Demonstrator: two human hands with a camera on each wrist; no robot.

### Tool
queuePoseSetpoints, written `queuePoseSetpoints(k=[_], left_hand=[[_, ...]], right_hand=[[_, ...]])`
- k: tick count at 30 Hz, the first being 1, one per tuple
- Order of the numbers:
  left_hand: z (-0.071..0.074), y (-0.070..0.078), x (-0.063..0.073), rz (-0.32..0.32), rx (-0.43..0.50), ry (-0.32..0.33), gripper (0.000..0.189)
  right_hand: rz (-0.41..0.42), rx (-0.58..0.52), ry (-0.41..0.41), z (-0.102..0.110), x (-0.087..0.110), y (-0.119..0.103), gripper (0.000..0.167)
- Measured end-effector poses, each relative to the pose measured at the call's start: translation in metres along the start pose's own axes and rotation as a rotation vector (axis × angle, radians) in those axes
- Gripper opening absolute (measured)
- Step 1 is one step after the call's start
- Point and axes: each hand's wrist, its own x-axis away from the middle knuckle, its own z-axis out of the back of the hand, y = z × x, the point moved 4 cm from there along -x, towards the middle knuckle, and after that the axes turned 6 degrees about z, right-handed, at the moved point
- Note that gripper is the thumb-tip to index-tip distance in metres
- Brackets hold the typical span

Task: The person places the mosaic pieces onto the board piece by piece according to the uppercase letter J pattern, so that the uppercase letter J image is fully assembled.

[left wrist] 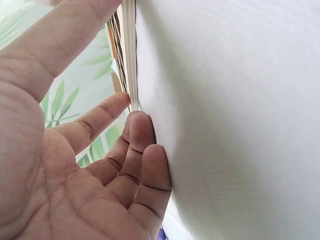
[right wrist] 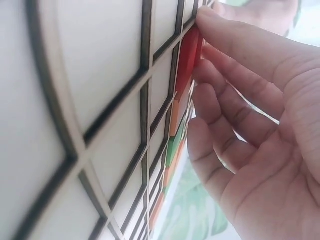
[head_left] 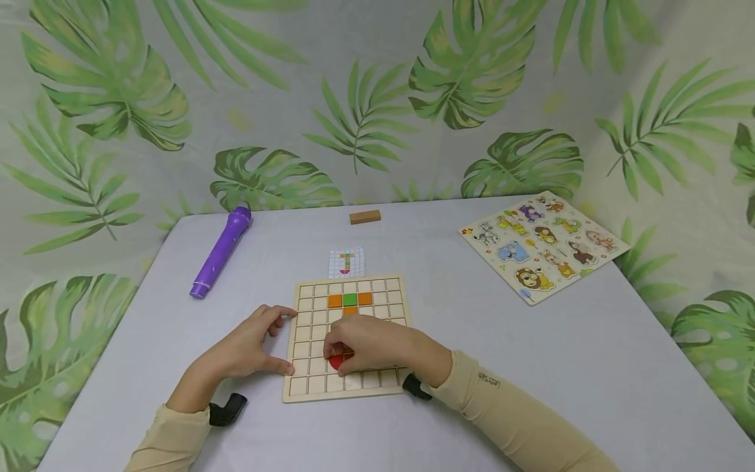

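A wooden grid board (head_left: 299,387) lies on the white table, with orange tiles (head_left: 335,301) and a green tile (head_left: 350,299) in its upper cells. Low on the grid, my right hand (head_left: 374,344) pinches a red rounded tile (head_left: 335,362) between thumb and fingers; the same red tile (right wrist: 187,57) shows in the right wrist view. The hand covers several cells there. At the board's left edge, my left hand (head_left: 248,344) rests with thumb and index finger spread, their tips touching the rim. Its other fingers are loosely bent and hold nothing.
Just behind the board is a small pattern card (head_left: 336,264) with a coloured J-like figure. Farther back lies a wooden block (head_left: 365,217). A purple microphone-shaped tube (head_left: 221,254) lies at left, and an animal puzzle board (head_left: 545,246) at right. Leaf-print cloth hangs around the table.
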Motion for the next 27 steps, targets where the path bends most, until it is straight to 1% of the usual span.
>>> queuePoseSetpoints(k=[10, 12, 19, 27], left_hand=[[-0.0002, 0.0016, 0.0, -0.001, 0.0, -0.003, 0.096], [0.0, 0.0016, -0.0006, -0.004, -0.003, -0.004, 0.096], [0.0002, 0.0013, -0.0008, 0.0, 0.001, -0.014, 0.095], [0.0004, 0.0008, -0.0002, -0.005, -0.006, -0.008, 0.096]], right_hand=[[-0.016, -0.014, -0.005, 0.0002, 0.0006, 0.0019, 0.023], [-0.016, -0.016, 0.004, 0.0012, 0.002, 0.0017, 0.021], [-0.006, 0.009, 0.019, 0.0017, 0.002, -0.0001, 0.006], [-0.016, 0.007, 0.022, 0.0007, 0.0005, -0.002, 0.005]])
